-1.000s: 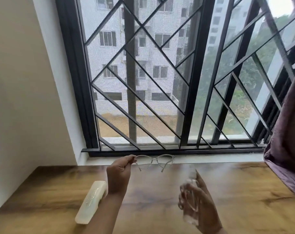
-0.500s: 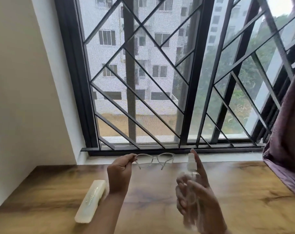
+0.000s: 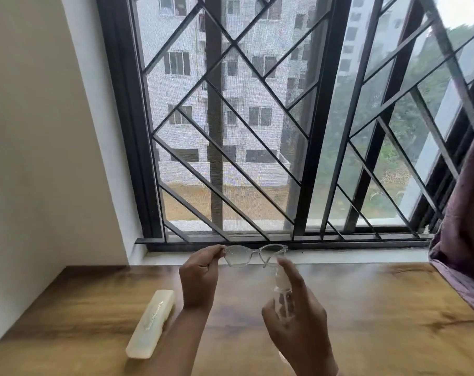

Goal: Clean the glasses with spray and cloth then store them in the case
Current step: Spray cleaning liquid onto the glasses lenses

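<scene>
The left hand (image 3: 200, 278) pinched the clear glasses (image 3: 253, 255) by one end, holding them up over the wooden table (image 3: 379, 308) near the window sill (image 3: 339, 256). The right hand (image 3: 298, 321) was wrapped round a small clear spray bottle (image 3: 282, 291), forefinger on top, nozzle just beside the lenses. The pale case (image 3: 151, 324) lay closed on the table, left of the left arm.

table (image 3: 379, 308): open wood at right, up to curtain (image 3: 466, 240) overhanging right edge | case (image 3: 151, 324) blocks left-front | grille (image 3: 233, 45) closes far side | wall (image 3: 40, 158) at left
</scene>
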`<act>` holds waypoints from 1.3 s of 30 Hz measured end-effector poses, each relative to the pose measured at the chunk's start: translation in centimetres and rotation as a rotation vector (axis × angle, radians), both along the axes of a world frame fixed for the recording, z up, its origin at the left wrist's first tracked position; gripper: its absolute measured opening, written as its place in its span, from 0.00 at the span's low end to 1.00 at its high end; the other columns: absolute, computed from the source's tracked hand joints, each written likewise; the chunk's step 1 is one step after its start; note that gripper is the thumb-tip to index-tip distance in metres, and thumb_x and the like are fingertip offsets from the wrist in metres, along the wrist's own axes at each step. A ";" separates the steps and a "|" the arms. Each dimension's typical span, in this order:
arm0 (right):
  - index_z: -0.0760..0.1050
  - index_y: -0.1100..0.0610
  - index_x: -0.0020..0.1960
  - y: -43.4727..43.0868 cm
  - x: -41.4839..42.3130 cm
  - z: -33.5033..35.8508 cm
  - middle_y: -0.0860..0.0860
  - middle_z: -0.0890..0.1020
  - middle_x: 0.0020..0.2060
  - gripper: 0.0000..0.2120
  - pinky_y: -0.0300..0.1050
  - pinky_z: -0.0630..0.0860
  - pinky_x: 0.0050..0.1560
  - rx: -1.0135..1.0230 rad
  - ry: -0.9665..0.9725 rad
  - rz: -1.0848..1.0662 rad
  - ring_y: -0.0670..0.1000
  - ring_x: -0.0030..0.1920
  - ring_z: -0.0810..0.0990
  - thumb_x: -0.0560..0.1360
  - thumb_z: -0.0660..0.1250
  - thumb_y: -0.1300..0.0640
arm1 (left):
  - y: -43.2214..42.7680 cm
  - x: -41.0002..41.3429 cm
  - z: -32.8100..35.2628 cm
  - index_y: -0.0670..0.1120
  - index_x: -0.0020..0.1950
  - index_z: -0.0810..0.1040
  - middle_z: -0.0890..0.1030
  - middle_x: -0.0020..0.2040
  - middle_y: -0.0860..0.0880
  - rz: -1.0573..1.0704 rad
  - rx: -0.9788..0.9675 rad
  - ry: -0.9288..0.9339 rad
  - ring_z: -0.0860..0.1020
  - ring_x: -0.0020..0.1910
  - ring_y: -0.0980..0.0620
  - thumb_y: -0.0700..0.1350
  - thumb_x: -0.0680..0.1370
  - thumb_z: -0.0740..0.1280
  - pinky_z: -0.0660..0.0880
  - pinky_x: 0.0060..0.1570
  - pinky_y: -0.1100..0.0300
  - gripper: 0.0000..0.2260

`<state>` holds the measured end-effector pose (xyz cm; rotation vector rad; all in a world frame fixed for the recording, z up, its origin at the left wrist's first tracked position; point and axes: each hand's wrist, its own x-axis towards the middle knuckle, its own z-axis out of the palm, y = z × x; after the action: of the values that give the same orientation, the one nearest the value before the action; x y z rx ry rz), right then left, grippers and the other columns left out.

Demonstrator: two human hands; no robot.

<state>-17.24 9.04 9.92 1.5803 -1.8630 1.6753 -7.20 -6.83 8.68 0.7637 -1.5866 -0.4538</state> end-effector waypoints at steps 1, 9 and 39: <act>0.62 0.37 0.70 0.1 -0.2 0.1 0.44 0.80 0.44 0.39 0.29 0.76 0.32 -0.009 -0.014 -0.029 0.44 0.32 0.79 0.63 0.66 0.61 | -0.1 0.0 0.0 0.42 0.44 0.84 0.81 0.41 0.55 0.000 0.007 0.008 0.78 0.44 0.64 0.29 0.66 0.72 0.71 0.47 0.78 0.11; 0.63 0.40 0.69 1.1 -3.4 0.2 0.48 0.77 0.36 0.44 0.17 0.67 0.34 0.023 -0.027 -0.243 0.45 0.35 0.76 0.60 0.72 0.69 | -0.4 0.1 0.0 0.41 0.44 0.84 0.81 0.41 0.55 -0.006 0.012 0.034 0.78 0.44 0.65 0.35 0.67 0.70 0.71 0.47 0.78 0.08; 0.76 0.54 0.44 2.7 -13.6 -8.6 0.54 0.80 0.34 0.19 0.49 0.72 0.38 0.350 -0.305 -0.396 0.58 0.37 0.79 0.59 0.80 0.54 | -0.3 0.0 -0.9 0.43 0.43 0.84 0.82 0.40 0.55 -0.027 0.005 0.002 0.80 0.43 0.61 0.30 0.67 0.72 0.74 0.46 0.74 0.10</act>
<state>-30.83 11.70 1.36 0.9850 -2.5345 1.5343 -7.24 -7.17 7.78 0.7462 -1.5961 -0.4779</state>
